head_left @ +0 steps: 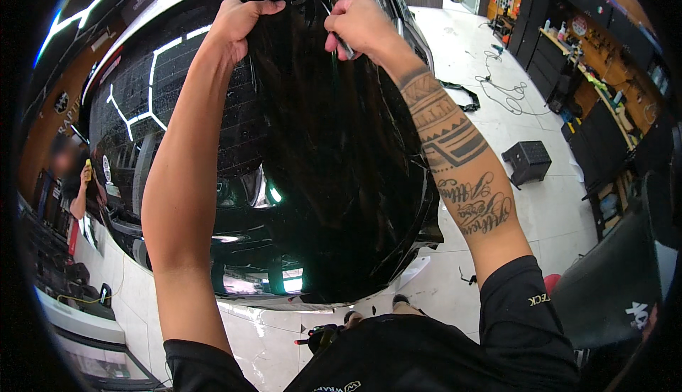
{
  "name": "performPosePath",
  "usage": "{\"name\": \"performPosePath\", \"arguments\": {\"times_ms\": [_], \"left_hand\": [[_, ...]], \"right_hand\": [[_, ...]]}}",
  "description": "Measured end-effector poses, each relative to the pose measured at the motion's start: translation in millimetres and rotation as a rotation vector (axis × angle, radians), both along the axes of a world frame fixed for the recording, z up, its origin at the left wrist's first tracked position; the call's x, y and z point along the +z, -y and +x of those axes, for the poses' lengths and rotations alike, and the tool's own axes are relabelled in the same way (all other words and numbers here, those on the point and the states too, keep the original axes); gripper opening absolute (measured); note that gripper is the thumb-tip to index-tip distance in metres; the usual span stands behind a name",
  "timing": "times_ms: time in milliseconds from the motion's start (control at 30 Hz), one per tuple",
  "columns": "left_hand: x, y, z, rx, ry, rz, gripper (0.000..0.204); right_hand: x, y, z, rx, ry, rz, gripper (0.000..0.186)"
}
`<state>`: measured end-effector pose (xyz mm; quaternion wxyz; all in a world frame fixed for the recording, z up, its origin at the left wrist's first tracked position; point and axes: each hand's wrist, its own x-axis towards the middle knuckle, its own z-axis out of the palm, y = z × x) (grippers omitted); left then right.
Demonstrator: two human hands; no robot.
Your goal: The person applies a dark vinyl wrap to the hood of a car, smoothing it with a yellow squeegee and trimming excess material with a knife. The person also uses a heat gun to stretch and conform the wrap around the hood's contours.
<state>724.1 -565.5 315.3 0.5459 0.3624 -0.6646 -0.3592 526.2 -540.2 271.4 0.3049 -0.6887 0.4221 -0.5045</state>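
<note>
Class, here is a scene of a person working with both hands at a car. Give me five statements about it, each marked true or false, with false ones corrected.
1. The left hand is at the glossy black sheet near the top of the picture. True.
2. The right hand is empty. False: the right hand holds a small slim tool.
3. A black stool stands on the floor to the right of the car. True.
4. Both forearms are tattooed. False: tattoos show only on the right forearm.
5. Another person shows at the left side of the picture. True.
</note>
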Motion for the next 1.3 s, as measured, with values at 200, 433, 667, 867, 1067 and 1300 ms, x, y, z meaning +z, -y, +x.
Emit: {"name": "performPosePath", "arguments": {"times_ms": [200,433,667,867,1067,1300], "left_hand": [[4,3,3,-0.017,-0.01,0.026,0.046],[7,2,0,-0.041,-0.005,0.057,0.048],[13,6,2,-0.046,0.033,0.048,0.044],[20,11,3,-0.074,0.1,0.11,0.039],[26,30,14,-0.097,0.154,0.168,0.034],[37,28,6,0.08,0.382,0.139,0.043]], "right_hand": [[6,-10,-11,0.085,0.012,0.074,0.013],[-12,-37,-13,0.129,0.085,0.163,0.011],[-36,-66,-4,0.129,0.079,0.208,0.013],[-55,-95,1,0.143,0.119,0.225,0.013],[-80,-116,19,0.247,0.341,0.352,0.013],[-110,-153,72,0.368,0.773,0.423,0.015]]}}
